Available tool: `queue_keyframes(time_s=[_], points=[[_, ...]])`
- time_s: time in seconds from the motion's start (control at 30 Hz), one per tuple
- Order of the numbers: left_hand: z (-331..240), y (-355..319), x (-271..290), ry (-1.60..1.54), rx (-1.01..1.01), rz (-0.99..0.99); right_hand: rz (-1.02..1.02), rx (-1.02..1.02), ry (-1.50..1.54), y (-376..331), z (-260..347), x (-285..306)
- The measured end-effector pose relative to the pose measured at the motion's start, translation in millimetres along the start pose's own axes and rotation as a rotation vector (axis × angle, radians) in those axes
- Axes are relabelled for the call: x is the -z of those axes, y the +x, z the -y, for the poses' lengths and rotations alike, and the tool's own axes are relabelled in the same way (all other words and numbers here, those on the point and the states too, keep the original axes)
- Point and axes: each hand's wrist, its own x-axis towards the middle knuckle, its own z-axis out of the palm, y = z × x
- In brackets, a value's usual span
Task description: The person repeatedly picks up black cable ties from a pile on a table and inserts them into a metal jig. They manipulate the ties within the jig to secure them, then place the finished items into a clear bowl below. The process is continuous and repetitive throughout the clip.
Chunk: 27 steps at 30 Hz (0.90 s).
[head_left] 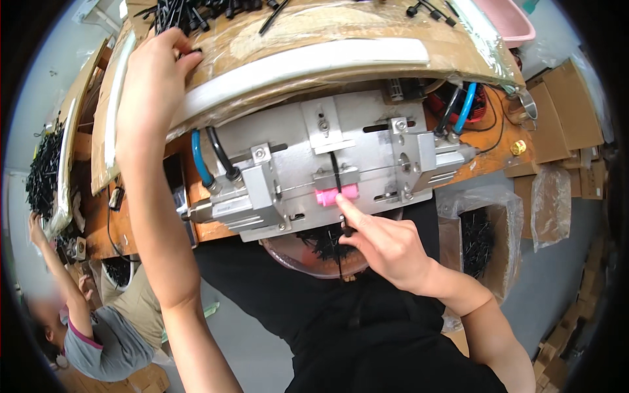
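Note:
My right hand (396, 252) is at the near edge of a silver metal fixture (295, 124). Its thumb and fingers are closed on a thin black rod with a thicker knob (346, 229), and the index fingertip presses at a pink block (327, 196). The rod runs across the block toward a small metal stop. Up on the cardboard-covered shelf (367, 33), my left hand (157, 72) pinches a small black part (196, 51) beside a heap of black knobbed rods (190, 14). The back of the hand hides some of its fingers.
Air cylinders (246, 209) with blue and black hoses flank the fixture. Beneath it, a clear bowl (282, 259) holds black rods. A plastic-lined box (508, 242) of black parts stands right. At far left, a co-worker (108, 340) reaches toward another black heap (42, 170).

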Motion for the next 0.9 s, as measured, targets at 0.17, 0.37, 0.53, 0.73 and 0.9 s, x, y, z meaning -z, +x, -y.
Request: queue_keyframes(time_s=[0.17,0.37,0.53,0.73,0.9], points=[[-6,-18,17,0.024,-0.028,0.029,-0.218,0.095,-0.183,59,-9,76],[-40,-8,28,-0.446,-0.25,0.233,-0.193,-0.034,-0.653,176,-119,183],[-33,-6,35,-0.596,-0.035,0.324,-0.067,0.105,-0.498,209,-68,117],[-6,-15,61,-0.986,0.024,0.083,-0.078,0.237,-0.829,226,-31,79],[-30,-56,60,-0.903,0.017,-0.101,-0.197,0.784,-1.009,230,-33,109]])
